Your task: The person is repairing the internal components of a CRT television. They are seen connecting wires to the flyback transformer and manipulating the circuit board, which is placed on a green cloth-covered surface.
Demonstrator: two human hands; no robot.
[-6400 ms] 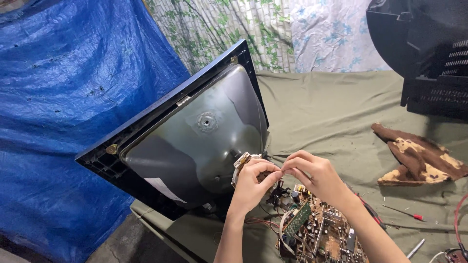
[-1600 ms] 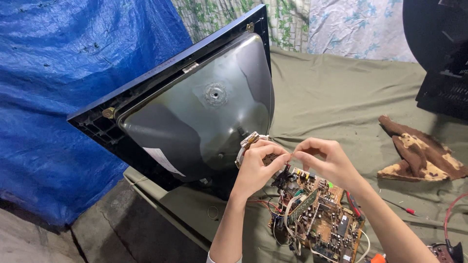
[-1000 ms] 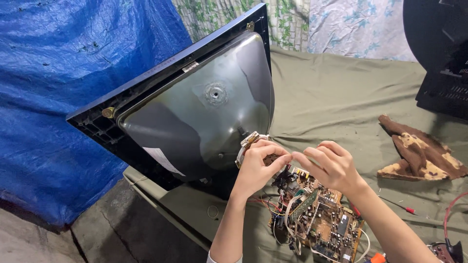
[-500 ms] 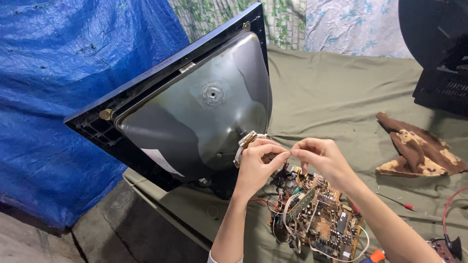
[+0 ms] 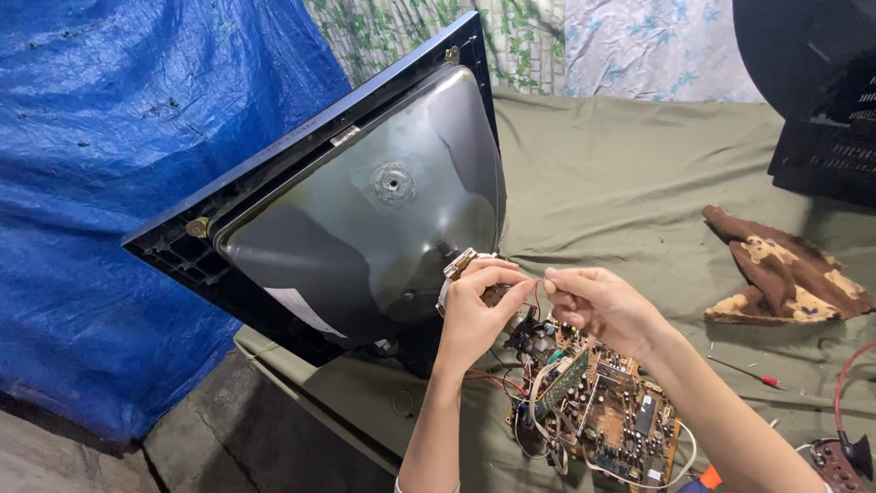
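We are looking down at a picture tube (image 5: 365, 228) tipped on its dark front frame (image 5: 301, 146), its grey glass funnel facing us, on a table draped in an olive cloth (image 5: 620, 183). Our left hand (image 5: 474, 315) is curled at the neck of the tube, fingers closed around the small metal-edged part (image 5: 461, 267) there, with the thumb and forefinger tips pinched toward the right. Our right hand (image 5: 602, 306) sits just beside it, thumb and forefinger pressed together on a thin wire (image 5: 537, 294) that runs between the two hands; whether the left fingertips also grip that wire we cannot tell. Directly below both hands lies a brown circuit board (image 5: 611, 411) trailing wires. A red-handled screwdriver (image 5: 748, 374) and a brown rag (image 5: 785, 283) lie farther right, a blue tarpaulin (image 5: 109, 183) hangs at left.
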